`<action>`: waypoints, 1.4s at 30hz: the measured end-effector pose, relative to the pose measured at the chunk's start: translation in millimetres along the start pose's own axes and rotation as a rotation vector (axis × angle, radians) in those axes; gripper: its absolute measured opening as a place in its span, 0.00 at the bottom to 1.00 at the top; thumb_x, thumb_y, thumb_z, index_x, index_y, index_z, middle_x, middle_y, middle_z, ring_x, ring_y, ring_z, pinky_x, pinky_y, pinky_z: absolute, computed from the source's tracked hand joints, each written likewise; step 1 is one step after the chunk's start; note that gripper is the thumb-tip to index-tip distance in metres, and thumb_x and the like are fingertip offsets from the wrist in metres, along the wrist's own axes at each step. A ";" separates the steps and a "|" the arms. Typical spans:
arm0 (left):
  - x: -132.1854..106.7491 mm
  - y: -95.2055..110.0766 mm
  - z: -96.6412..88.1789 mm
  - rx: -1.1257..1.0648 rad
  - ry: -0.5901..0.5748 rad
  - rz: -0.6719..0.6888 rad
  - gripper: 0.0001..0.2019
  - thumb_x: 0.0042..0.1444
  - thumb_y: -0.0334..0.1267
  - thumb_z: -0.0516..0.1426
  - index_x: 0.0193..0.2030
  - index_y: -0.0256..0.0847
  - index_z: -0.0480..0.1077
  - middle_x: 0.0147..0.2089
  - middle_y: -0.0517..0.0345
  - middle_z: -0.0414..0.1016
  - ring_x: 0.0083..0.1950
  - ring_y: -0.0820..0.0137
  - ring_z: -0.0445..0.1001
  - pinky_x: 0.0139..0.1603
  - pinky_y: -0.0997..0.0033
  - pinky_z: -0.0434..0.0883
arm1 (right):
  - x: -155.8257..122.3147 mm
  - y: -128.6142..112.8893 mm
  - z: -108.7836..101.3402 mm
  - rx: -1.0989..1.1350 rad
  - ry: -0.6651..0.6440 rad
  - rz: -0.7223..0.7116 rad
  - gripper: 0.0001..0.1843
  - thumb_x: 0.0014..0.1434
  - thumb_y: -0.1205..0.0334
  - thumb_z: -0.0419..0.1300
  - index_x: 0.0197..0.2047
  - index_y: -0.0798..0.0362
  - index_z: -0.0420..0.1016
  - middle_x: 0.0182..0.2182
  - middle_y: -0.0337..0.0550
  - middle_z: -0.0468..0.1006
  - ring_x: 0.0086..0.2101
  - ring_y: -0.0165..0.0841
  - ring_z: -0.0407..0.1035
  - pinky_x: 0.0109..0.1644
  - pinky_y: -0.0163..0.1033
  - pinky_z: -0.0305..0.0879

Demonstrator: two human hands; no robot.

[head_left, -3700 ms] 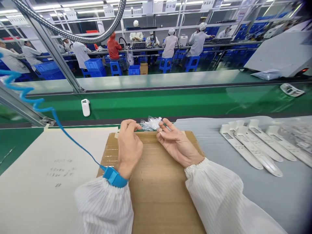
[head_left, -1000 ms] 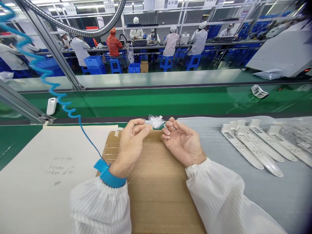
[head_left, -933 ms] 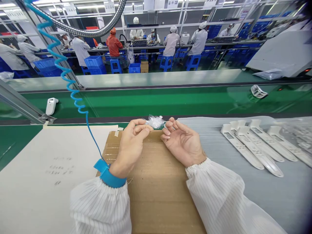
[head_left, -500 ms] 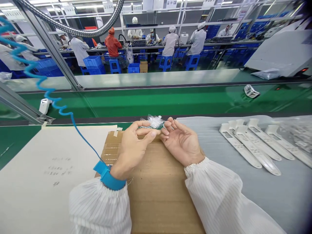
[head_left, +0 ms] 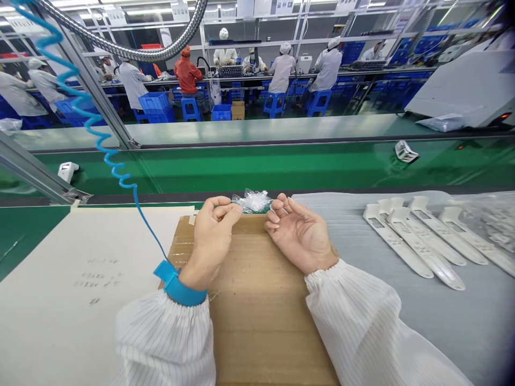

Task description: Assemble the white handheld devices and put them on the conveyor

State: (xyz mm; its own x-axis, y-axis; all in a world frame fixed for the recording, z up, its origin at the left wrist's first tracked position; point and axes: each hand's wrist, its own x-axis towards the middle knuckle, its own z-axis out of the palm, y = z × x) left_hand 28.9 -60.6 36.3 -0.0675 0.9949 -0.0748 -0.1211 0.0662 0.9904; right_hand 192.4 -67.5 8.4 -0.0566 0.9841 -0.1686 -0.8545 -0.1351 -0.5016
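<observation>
A small crumpled clear plastic bag (head_left: 252, 201) lies at the far edge of a flattened cardboard sheet (head_left: 257, 327). My left hand (head_left: 211, 236) pinches the bag's left edge between thumb and fingertips. My right hand (head_left: 300, 234) rests palm-up on the cardboard, its fingers loosely curled and apart, close to the bag's right side. It holds nothing that I can see. A blue wrist strap (head_left: 177, 284) circles my left wrist, with a coiled blue cord (head_left: 104, 145) rising from it. Both forearms are in white striped sleeves.
White paper with handwriting (head_left: 80, 273) lies to the left. To the right, several white plastic strips (head_left: 414, 241) rest on a grey foam sheet (head_left: 402, 332). Beyond is a green conveyor belt (head_left: 281, 169) carrying white items; co-workers sit at a farther line.
My left hand has drawn back slightly to the left, its fingers curling in on the bag's edge. White items on the conveyor belt have moved left, and the coiled cord swings.
</observation>
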 end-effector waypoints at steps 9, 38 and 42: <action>-2.8 2.0 -1.6 -0.022 0.001 -0.019 0.17 0.49 0.40 0.67 0.40 0.40 0.65 0.35 0.62 0.75 0.36 0.74 0.71 0.43 0.71 0.64 | -0.1 0.1 -1.7 -0.010 0.002 -0.003 0.03 0.57 0.63 0.64 0.36 0.50 0.75 0.30 0.35 0.74 0.26 0.27 0.63 0.30 0.36 0.63; -1.6 5.6 -0.9 -0.072 -0.002 -0.010 0.14 0.49 0.36 0.66 0.40 0.38 0.66 0.32 0.64 0.72 0.36 0.77 0.68 0.41 0.75 0.62 | -0.6 -0.3 0.8 0.036 0.032 0.007 0.03 0.61 0.65 0.59 0.37 0.52 0.75 0.30 0.36 0.74 0.25 0.27 0.62 0.28 0.33 0.66; -1.8 5.3 0.2 -0.013 -0.033 -0.027 0.09 0.52 0.34 0.62 0.38 0.38 0.67 0.28 0.65 0.70 0.31 0.77 0.64 0.37 0.74 0.60 | -0.4 -0.4 1.9 0.044 0.038 0.009 0.03 0.61 0.65 0.59 0.37 0.52 0.75 0.30 0.36 0.73 0.25 0.27 0.62 0.28 0.33 0.65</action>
State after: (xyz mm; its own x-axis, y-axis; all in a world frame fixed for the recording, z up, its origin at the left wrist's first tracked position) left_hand 28.6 -62.0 41.7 -0.0311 0.9947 -0.0978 -0.1358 0.0927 0.9864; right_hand 191.8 -67.6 10.3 -0.0456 0.9776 -0.2057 -0.8759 -0.1381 -0.4623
